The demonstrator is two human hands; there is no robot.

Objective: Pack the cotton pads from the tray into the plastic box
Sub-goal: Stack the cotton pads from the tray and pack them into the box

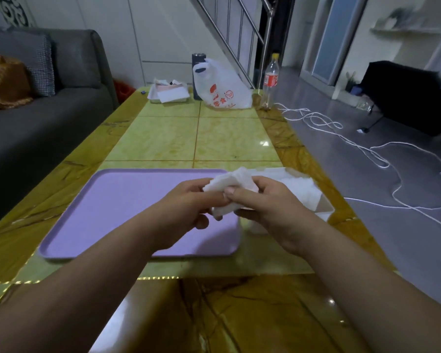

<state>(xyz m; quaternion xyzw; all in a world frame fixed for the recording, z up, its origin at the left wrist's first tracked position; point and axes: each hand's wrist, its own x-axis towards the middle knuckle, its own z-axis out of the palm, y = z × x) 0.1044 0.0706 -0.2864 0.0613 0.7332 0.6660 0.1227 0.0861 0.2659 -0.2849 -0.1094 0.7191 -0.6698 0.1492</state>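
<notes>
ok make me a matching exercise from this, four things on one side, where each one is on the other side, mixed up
1 cotton pads
2 tray
3 plastic box
4 bottle

a far end of the table
b gripped by the left hand and right hand
c just right of the tray
d purple, left of the plastic box

Pairs: 1-b, 2-d, 3-c, 4-a
</notes>
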